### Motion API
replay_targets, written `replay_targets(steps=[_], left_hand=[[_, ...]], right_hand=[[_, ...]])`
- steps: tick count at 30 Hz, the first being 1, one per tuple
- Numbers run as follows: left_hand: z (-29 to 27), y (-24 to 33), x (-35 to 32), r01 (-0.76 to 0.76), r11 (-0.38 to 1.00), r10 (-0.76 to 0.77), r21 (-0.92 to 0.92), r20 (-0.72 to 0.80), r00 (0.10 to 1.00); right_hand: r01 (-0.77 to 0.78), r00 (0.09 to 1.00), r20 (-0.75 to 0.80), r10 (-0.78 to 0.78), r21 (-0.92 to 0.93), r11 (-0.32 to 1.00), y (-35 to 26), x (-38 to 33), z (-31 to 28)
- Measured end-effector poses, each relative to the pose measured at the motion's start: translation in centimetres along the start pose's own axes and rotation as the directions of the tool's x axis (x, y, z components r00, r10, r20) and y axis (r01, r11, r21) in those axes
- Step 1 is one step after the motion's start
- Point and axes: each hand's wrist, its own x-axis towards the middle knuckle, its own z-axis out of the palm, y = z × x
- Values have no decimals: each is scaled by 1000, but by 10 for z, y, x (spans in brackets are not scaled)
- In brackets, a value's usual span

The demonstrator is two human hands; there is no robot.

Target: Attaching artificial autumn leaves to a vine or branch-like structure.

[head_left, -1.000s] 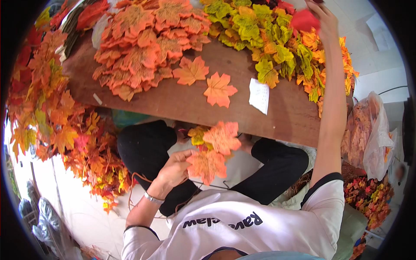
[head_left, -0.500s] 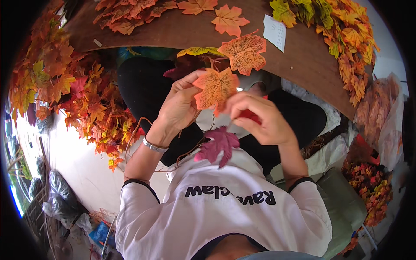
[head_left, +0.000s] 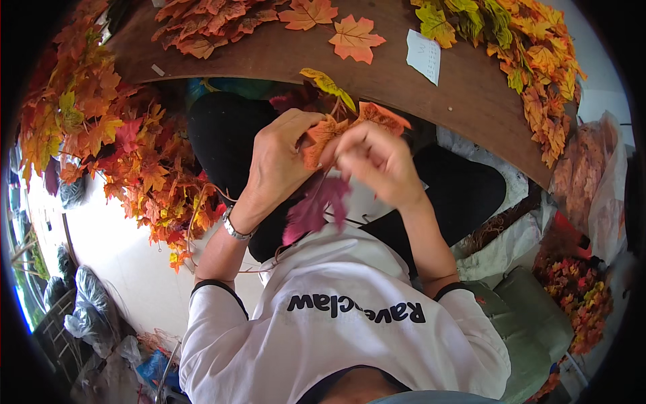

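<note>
In front of my lap I hold up a garland of artificial maple leaves. My left hand [head_left: 282, 151] is closed round its stem beside an orange leaf [head_left: 319, 138]. My right hand [head_left: 383, 161] is at the same spot, its fingers curled and partly blurred; what they pinch is hidden. Behind the right fingers shows a second orange leaf [head_left: 385, 118], turned edge-on. A yellow-green leaf [head_left: 328, 86] sticks up above the hands, and a purple leaf [head_left: 317, 209] hangs below them, smeared by motion. A thin brown vine [head_left: 195, 219] runs off past my left forearm.
On the brown table [head_left: 269, 57] ahead lie an orange leaf pile [head_left: 208, 27], two single leaves and a white paper slip [head_left: 423, 57]. Yellow and orange leaves [head_left: 538, 74] cover its right end. Leaf garlands [head_left: 134, 161] hang at the left. Plastic bags [head_left: 94, 310] lie lower left.
My right hand has moved left and closer to my left hand, over the orange leaves. Those leaves have tilted and bunched together. The purple leaf has swung left, and the yellow-green leaf has turned upward.
</note>
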Motion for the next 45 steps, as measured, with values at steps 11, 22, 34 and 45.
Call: replay_targets(steps=[11,22,34,45], left_hand=[[3,0,6,-154,955,178,253,-74,981],[-10,-2,12,545,327,-333,-772,445,831],[-6,0,11,491,254,-287,-833,419,861],[-3,2,10,498,309,-302,-810,413,859]], right_hand=[[374,924,62,-378,-361,854,-6,7,0],[69,968,-237,-80,-55,996,22,16,-4],[182,952,-241,-189,-50,982,22,12,-3],[189,948,-257,-186,-12,982,24,8,-4]])
